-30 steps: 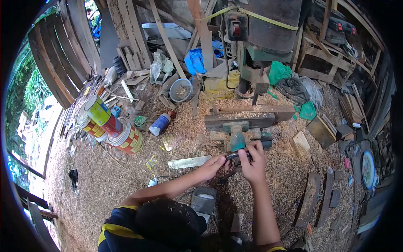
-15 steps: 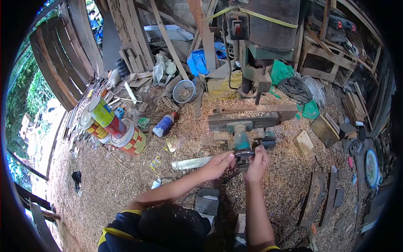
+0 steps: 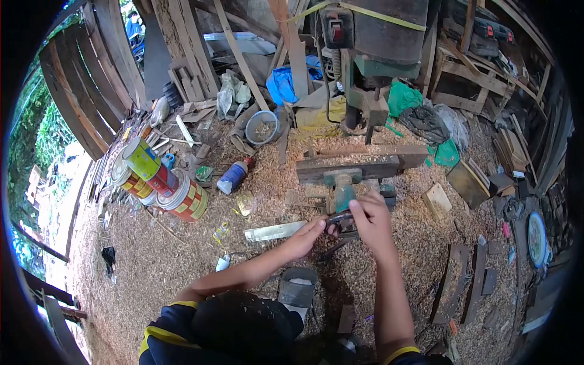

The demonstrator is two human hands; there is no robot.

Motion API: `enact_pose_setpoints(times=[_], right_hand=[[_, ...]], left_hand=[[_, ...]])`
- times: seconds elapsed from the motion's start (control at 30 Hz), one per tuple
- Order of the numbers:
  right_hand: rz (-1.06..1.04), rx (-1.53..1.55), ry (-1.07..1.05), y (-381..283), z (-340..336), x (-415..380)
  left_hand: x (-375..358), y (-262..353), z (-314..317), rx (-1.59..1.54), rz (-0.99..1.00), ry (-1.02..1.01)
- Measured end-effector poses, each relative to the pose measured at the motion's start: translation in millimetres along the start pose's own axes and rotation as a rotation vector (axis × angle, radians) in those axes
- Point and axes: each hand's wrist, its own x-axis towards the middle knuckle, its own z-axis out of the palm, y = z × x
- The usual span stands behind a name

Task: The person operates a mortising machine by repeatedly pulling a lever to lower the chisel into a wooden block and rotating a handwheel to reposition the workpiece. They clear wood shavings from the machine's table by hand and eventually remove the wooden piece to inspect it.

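Observation:
A dark handwheel [image 3: 344,222] sits at the near end of the machine's green screw housing [image 3: 344,196]. My left hand [image 3: 311,236] is closed on the wheel's left rim. My right hand [image 3: 372,220] lies over its upper right side, fingers bent around the rim. Beyond the hands, a wooden workpiece [image 3: 347,168] rests across the machine's table, strewn with shavings. Above it hangs the dark drill head with its bit [image 3: 369,134]. A red switch [image 3: 336,30] is on the machine's body.
Stacked paint cans [image 3: 182,196] and a blue bottle [image 3: 233,177] stand at the left. A grey bucket [image 3: 262,128] holds shavings. A pale metal strip [image 3: 274,232] lies near my left forearm. Curved boards [image 3: 451,285] and a wood block [image 3: 437,201] lie to the right.
My right hand has moved up and over the handwheel from its right side. My left hand has shifted slightly left along the rim. The view has shifted a little.

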Motion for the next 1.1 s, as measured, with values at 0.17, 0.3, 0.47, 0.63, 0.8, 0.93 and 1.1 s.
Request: enact_pose_setpoints(times=[0.17, 0.3, 0.47, 0.63, 0.8, 0.93, 1.1], right_hand=[[0.107, -0.035, 0.001, 1, 11, -6], [0.101, -0.068, 0.141, 6, 19, -11], [0.524, 0.563, 0.342, 15, 37, -29], [0.558, 0.630, 0.454, 26, 43, -37], [0.501, 0.514, 0.258, 25, 26, -35], [0.238, 0.213, 0.119, 14, 3, -17], [0.194, -0.020, 0.081, -4, 10, -9]], left_hand=[[10, -25, -11, 0.005, 0.103, -0.077], [16, -29, -8, -0.053, 0.194, -0.103], [20, 29, -9, 0.557, 0.208, -0.025], [15, 31, -5, 0.669, 0.153, -0.003], [13, -7, -14, 0.434, 0.375, 0.060], [6, -32, -22, 0.435, 0.287, 0.028], [4, -33, -12, -0.120, -0.054, 0.030]])
